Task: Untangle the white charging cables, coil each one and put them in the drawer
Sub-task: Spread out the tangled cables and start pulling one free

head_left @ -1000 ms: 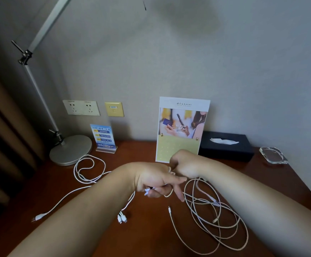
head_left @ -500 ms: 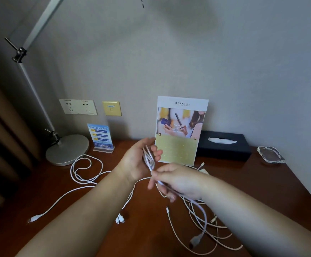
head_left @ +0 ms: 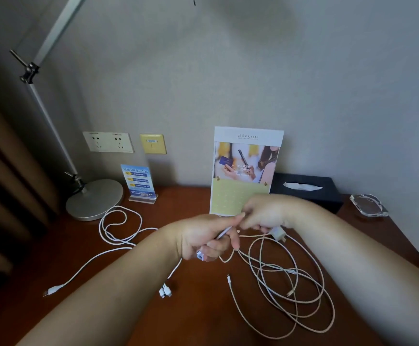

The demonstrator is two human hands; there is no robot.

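Note:
Several white charging cables lie on the brown desk (head_left: 203, 315). A tangle of loops (head_left: 286, 283) spreads at the right, under my right forearm. Another white cable (head_left: 118, 228) loops at the left and ends in a plug (head_left: 52, 290) near the front left. My left hand (head_left: 206, 238) grips a folded bundle of cable with a plug end (head_left: 201, 255) sticking out below the fist. My right hand (head_left: 266, 213) pinches the same cable just right of it. A white charger plug (head_left: 277, 232) hangs below my right hand. No drawer is in view.
A desk lamp base (head_left: 94, 199) stands at the back left. A blue sign (head_left: 139, 182), a standing card (head_left: 246, 171), a black tissue box (head_left: 308, 191) and a glass ashtray (head_left: 368, 204) line the wall. Two white connectors (head_left: 165, 292) lie by my left forearm.
Both hands came down from in front of the card to just above the desk. The right hand moved from below the left to its right, and the hanging cable settled onto the desk.

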